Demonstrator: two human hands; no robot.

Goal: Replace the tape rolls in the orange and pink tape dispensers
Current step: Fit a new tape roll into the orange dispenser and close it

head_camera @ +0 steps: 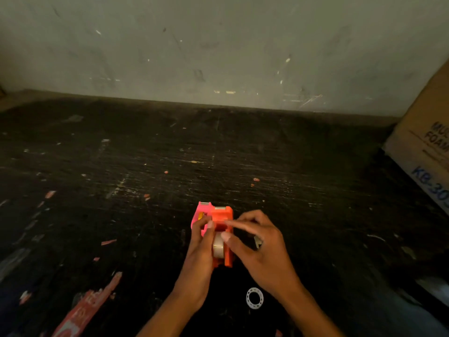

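Both hands close on the orange tape dispenser [222, 229] low on the dark, scuffed tabletop [145, 166]: the left hand [199, 259] pinches its left side and the right hand [260, 249] pinches over its top, by the clear tape roll [218, 246] seated inside. The pink tape dispenser [201, 216] stands touching its left side, partly hidden by the left fingers. An empty white tape core [254, 297] lies nearer the person, and a cardboard box [422, 142] at the right edge reads "FOAM" and "KB-30", cut off.
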